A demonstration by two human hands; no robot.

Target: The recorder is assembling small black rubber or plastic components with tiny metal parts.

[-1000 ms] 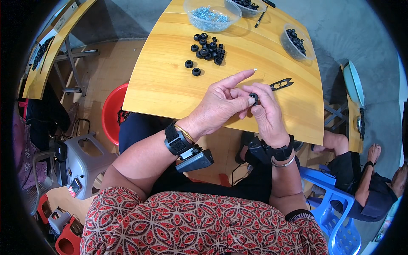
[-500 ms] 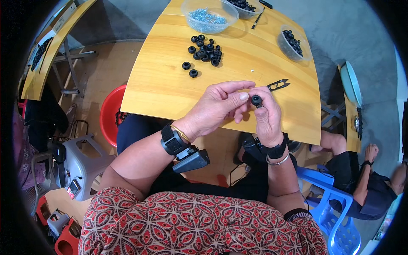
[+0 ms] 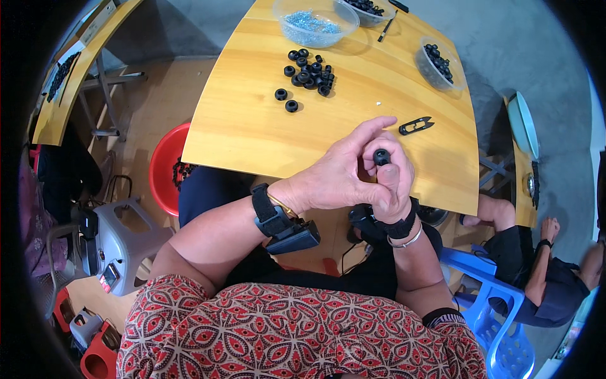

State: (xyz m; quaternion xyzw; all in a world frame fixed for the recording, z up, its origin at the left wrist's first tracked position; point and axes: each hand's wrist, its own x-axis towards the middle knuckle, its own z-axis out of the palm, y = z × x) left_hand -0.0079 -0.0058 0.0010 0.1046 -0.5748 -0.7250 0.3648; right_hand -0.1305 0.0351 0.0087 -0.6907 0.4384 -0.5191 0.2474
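Now holding 1 black bead (image 3: 381, 156) in curled right hand (image 3: 396, 178), near-left of the snips (image 3: 416, 126); just shifted left hand (image 3: 331, 177), spread at thumb, against right, probably bracing; cannot tell left hand's contents.

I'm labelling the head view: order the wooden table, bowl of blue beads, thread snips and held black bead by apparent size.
1. wooden table
2. bowl of blue beads
3. thread snips
4. held black bead

Pretty bright and sharp mid-frame, soft shadows on the counter (image 3: 246, 120), but fisheye bends edges and corners go black.
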